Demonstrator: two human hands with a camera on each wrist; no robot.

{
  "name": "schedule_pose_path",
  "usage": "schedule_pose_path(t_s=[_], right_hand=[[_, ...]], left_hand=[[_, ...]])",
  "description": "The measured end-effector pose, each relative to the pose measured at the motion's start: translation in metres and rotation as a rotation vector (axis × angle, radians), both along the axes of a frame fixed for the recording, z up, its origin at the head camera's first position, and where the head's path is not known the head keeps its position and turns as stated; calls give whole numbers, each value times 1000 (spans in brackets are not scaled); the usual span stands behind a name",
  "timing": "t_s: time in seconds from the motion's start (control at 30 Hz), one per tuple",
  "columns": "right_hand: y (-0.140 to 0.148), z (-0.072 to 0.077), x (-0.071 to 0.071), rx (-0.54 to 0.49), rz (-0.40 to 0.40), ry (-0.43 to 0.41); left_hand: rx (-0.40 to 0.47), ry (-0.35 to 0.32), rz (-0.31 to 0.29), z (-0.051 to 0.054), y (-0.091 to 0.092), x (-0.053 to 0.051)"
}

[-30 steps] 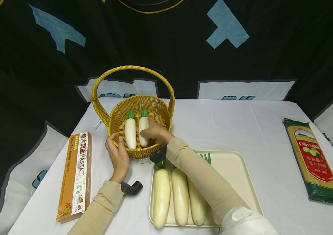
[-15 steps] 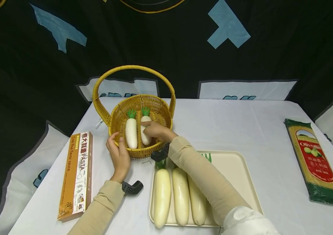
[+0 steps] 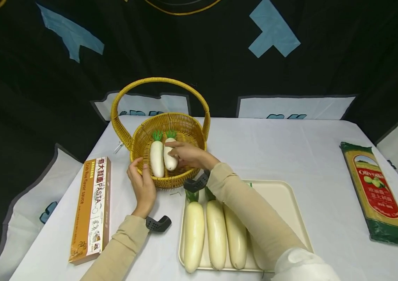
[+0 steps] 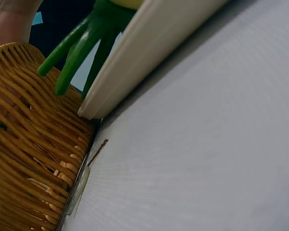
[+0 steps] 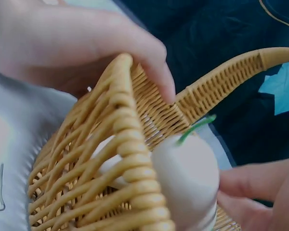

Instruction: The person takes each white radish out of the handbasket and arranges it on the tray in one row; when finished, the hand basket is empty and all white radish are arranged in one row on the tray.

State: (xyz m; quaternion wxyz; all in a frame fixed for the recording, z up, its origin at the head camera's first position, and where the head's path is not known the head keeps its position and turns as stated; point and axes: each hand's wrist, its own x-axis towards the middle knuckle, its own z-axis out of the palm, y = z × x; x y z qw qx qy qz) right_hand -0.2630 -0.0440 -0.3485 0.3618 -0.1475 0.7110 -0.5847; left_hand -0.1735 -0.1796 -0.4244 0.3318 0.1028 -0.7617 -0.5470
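At the front left rim of the yellow wicker basket (image 3: 143, 128), my left hand (image 3: 143, 189) grips the edge, thumb over the inner side. Two white radishes with green tops lie side by side in the basket. The left radish (image 3: 157, 159) is untouched. My right hand (image 3: 192, 155) reaches in from the right and holds the other radish (image 3: 170, 160) with finger and thumb. In the right wrist view, its fingertips (image 5: 229, 180) touch the pale radish (image 5: 185, 178). The left wrist view mostly shows the basket's woven side (image 4: 33, 144).
A cream tray (image 3: 283, 203) in front of the basket bears several larger pale radishes (image 3: 194, 234), partly under my right forearm. A pasta box (image 3: 90, 210) lies at the left, a pasta bag (image 3: 378, 195) at the far right. The basket's tall handle (image 3: 160, 80) arches overhead.
The right-hand radish has shifted left, close against the other one. My right hand's grip on it has changed and moved with it. My left hand stays on the basket rim.
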Motion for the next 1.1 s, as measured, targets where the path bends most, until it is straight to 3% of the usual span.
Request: schedule_pose_path(t_s=[0.23,0.47,0.67,0.83,0.93,1.1], right_hand=[[22,12,6,-261,129,-52],[71,28,26,-345,170,-20],[132,36,51,-380,213,16],[186,31,75,-387,287,138],[217,24,92,-337,301,206],[259,10,127,-227,275,219]], left_hand=[[-7,10,-4,-1,-1,-3],[-1,11,5,0,-1,-2],[-4,11,-1,2,-4,-1],[0,18,-3,1,-5,-1],[3,16,-5,1,-4,-1],[5,-5,-11,-1,-2,1]])
